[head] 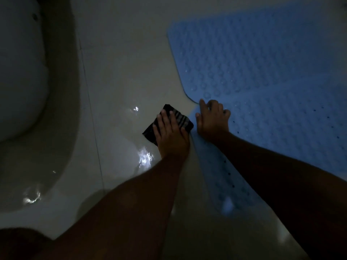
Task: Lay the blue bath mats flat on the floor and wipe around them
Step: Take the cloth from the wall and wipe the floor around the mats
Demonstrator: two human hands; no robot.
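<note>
A blue bath mat [262,72] with a bumpy surface lies flat on the pale tiled floor and fills the upper right of the view. A second blue mat [223,171] lies nearer me, mostly hidden under my right forearm. My right hand [212,119] rests with curled fingers on the rounded corner where the mats meet. My left hand [170,134] presses flat on a dark striped cloth [180,121] on the wet floor just left of the mats.
A white toilet base [20,72] stands at the left, with a dark shadow around it. The floor [122,72] between toilet and mats is wet and shows bright reflections. A tile joint runs down the floor left of the cloth.
</note>
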